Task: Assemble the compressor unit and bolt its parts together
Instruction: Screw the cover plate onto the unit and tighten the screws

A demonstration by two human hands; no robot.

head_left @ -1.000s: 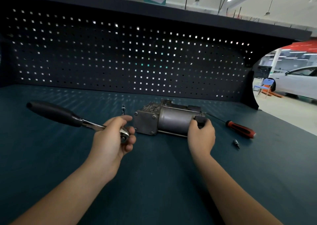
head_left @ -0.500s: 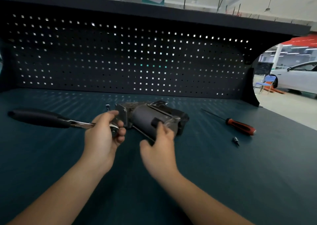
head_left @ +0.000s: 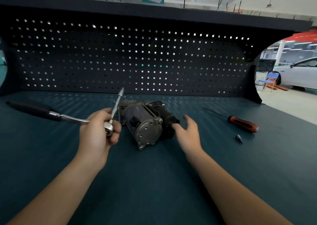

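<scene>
The compressor [head_left: 145, 122] swung round on the bench [head_left: 154, 182], its round end plate now facing the person. The right hand [head_left: 188, 134] let go, fingers loose beside the black end; the left hand [head_left: 97, 135] kept its clench on the ratchet [head_left: 56, 115] head, so bolts looked next.

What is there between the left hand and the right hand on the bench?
In the head view, the compressor unit lies on the bench between the left hand, which grips the ratchet, and the open right hand.
</scene>
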